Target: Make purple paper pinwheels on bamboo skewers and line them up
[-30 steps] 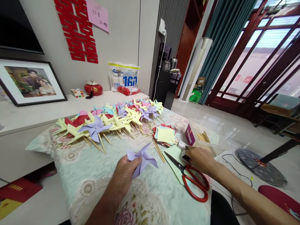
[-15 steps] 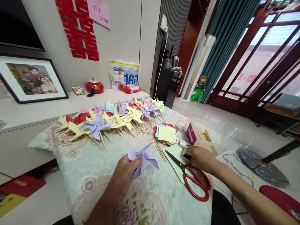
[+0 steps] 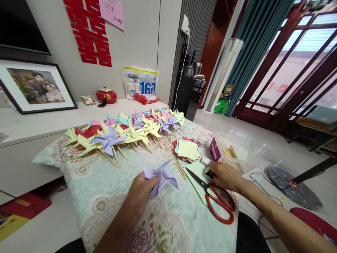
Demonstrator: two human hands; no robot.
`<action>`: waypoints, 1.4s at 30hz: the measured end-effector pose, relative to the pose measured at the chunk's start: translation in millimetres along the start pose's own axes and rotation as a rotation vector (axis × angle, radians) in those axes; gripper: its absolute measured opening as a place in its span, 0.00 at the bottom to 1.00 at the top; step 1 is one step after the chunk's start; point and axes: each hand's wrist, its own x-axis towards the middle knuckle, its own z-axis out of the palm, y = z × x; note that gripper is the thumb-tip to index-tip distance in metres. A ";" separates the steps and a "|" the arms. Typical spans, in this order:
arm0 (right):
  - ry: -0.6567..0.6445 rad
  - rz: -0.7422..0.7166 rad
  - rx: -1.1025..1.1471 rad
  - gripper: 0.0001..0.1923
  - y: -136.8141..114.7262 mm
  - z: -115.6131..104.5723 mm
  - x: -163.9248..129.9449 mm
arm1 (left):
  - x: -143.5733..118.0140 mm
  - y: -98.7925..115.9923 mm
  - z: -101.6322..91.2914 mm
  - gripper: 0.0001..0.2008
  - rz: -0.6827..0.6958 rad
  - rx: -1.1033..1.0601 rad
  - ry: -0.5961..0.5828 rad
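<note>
Between the thumb and fingers of my left hand (image 3: 143, 191) is a purple paper pinwheel (image 3: 161, 178), its blades folded to the middle and no stick visible on it. My right hand (image 3: 223, 175) is bent down at a small dark-sided box (image 3: 209, 173), fingers drawn together; their tips and anything in them are hidden. Just below that hand lie scissors with red handles (image 3: 219, 203), blades apart, on pale green paper sheets (image 3: 196, 188). A few thin wooden sticks (image 3: 180, 168) lie left of the scissors.
Finished pinwheels on sticks (image 3: 110, 140) cover the table's far side. A stack of coloured paper squares (image 3: 187, 149), a round clear container (image 3: 203, 141), a small white box (image 3: 205, 161) and a clear plastic tub (image 3: 251, 162) with sticks stand right. A framed photo (image 3: 37, 86) rests on the cabinet.
The view has shifted very slightly. Both hands stay almost where they were, the left with the pinwheel and the right at the small box.
</note>
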 end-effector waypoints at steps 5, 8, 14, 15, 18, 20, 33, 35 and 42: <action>0.069 0.021 0.130 0.10 6.6 -9.9 -6.5 | 0.7 0.5 5.0 0.10 -0.025 0.002 0.045; 0.116 0.041 0.255 0.08 14.3 -14.6 -11.2 | 0.9 0.2 3.8 0.10 -0.015 0.001 0.040; 0.115 0.013 0.614 0.06 8.9 -8.7 -15.8 | -2.9 2.2 0.7 0.11 -0.011 -0.036 0.023; 0.099 0.006 0.709 0.07 1.6 -7.0 -15.2 | -3.7 3.1 0.8 0.11 -0.014 -0.045 0.032; 0.006 0.002 1.118 0.12 -29.4 -1.6 -8.3 | -5.6 6.0 1.4 0.11 -0.015 -0.064 0.052; -0.043 -0.016 1.228 0.10 -52.7 3.6 1.6 | -6.4 8.3 1.3 0.11 -0.005 -0.081 0.077; 0.068 -0.063 1.310 0.03 -126.9 28.8 56.4 | -3.9 13.3 -1.1 0.11 0.108 -0.221 0.251; 0.114 -0.047 1.401 0.02 -128.2 27.0 57.8 | -3.1 10.1 -3.8 0.11 0.119 -0.208 0.251; 0.123 0.018 1.685 0.15 -127.4 39.8 52.2 | 2.3 -2.8 -14.5 0.11 0.154 -0.169 0.204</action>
